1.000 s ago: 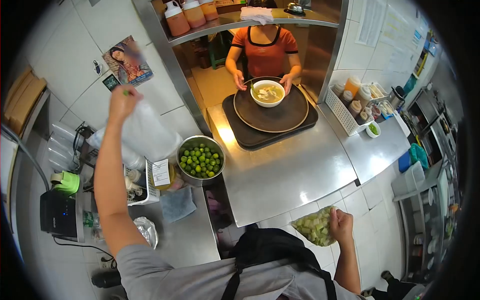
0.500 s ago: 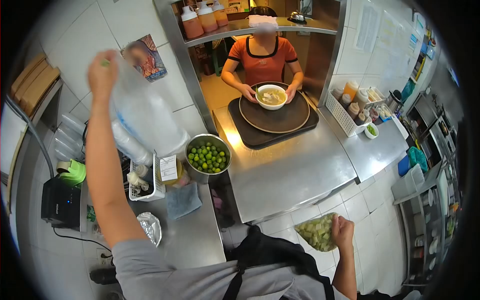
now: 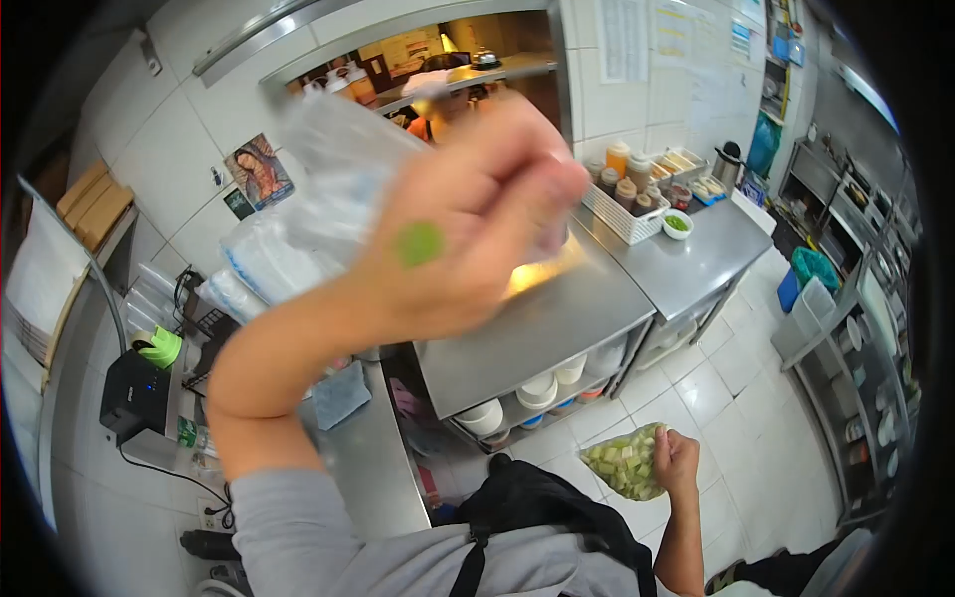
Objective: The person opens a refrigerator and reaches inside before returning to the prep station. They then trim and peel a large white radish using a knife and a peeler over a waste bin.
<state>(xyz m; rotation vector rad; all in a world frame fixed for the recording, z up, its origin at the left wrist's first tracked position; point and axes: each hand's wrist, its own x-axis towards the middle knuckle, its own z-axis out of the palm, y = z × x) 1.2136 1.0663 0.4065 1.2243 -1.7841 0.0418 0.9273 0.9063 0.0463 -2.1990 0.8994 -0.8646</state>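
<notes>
My left hand [image 3: 477, 219] is raised close to the camera, blurred, with its fingers closed on a clear plastic bag [image 3: 348, 149] that trails to the left. A green spot shows on the back of this hand. Lower right, my right hand [image 3: 676, 462] grips the top of a clear bag of chopped green pieces [image 3: 624, 463], which hangs over the floor. Behind my left hand, more plastic bags [image 3: 267, 249] hang by the wall.
The steel counter [image 3: 537, 348] has white containers [image 3: 537, 390] beneath it. A white basket of sauce bottles [image 3: 627, 214] and a small bowl of greens [image 3: 677, 225] stand beyond. A blue cloth [image 3: 341, 394] lies on the left counter. Someone's dark-clothed leg [image 3: 786, 572] shows lower right.
My left hand has swung right and closer to the camera, drawing a plastic bag along. The view has shifted; the soup bowl and limes no longer show. My right hand still holds its bag.
</notes>
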